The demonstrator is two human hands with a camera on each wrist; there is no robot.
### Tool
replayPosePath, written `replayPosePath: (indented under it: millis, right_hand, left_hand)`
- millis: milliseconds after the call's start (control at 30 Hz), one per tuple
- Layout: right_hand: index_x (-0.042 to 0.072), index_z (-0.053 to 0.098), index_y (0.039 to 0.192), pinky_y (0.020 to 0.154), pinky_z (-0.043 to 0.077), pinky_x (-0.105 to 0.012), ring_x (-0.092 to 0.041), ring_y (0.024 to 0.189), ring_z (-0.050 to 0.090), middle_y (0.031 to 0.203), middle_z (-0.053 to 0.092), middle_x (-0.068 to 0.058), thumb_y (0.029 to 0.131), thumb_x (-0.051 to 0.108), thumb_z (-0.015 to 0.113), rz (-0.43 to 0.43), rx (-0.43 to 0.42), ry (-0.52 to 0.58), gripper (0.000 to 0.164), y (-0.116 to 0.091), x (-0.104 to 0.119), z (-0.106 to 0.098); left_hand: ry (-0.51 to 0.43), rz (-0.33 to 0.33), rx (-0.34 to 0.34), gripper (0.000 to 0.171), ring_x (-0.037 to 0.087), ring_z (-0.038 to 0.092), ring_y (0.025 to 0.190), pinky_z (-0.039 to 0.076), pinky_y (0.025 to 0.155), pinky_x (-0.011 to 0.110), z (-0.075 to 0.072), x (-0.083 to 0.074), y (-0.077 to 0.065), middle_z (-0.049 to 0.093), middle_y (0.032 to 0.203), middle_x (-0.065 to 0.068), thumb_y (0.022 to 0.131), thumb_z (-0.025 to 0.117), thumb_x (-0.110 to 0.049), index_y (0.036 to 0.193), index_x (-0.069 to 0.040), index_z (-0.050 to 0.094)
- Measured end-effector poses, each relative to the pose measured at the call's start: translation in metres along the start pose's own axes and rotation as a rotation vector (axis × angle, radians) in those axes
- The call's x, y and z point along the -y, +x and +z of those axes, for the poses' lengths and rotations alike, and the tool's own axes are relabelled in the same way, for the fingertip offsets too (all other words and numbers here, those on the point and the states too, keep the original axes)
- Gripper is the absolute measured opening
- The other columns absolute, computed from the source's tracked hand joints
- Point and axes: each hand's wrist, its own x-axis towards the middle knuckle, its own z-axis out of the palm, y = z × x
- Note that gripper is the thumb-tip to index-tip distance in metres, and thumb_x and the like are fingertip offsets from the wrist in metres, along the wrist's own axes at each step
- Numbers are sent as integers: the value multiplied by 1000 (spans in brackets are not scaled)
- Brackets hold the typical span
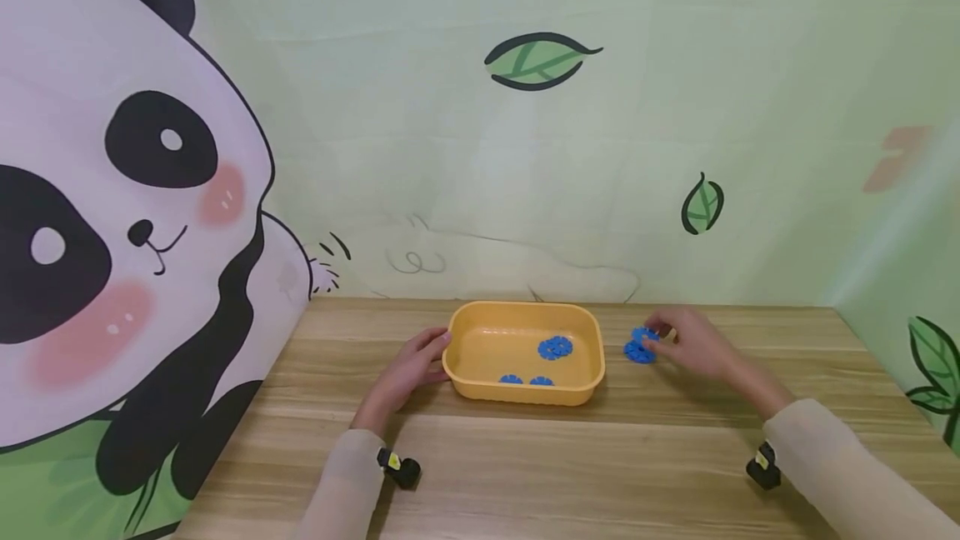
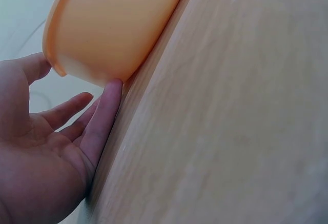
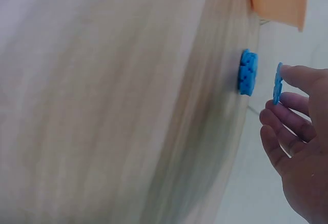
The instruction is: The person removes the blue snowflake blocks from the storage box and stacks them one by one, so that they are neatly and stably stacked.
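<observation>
A yellow plastic tub stands on the table, with several blue snowflake discs lying inside it. My left hand rests at the tub's left end; in the left wrist view its thumb touches the rim and a nearly straight finger meets the lower wall. To the right of the tub, my right hand pinches one blue snowflake disc between thumb and fingertips. Just under it, a small stack of blue snowflake discs sits on the table, apart from the held one.
The wood-grain table runs up to a pale green wall cloth at the back. A large printed panda covers the left side. Each wrist wears a small black camera.
</observation>
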Motion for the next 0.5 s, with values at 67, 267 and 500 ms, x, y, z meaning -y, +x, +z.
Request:
replayPosePath:
  millis: [67,267,500]
  right_hand:
    - [-4,73,112,80,60,-45,-27,95,68,103,74,-11,96,12,80,9,6,3,23,-2,-2,3]
    - [-5,72,114,82,60,-48,-28,97,67,104,72,-11,95,12,81,39,26,1,27,-5,-2,8]
    - [-5,72,113,81,59,-47,-27,94,67,101,71,-10,93,12,82,33,15,-10,28,-7,-3,15]
  left_hand:
    - [-3,-4,-2,65,36,56,137,62,96,40,-1,0,0,50,156,22,110,55,-47,157,-3,45]
    - [-5,0,3,65,36,56,137,62,96,40,-1,-1,-2,50,156,22,110,55,-46,157,-2,45]
    - [-3,1,7,64,36,56,137,61,97,40,-1,-1,-2,50,156,22,111,54,-46,157,-2,45]
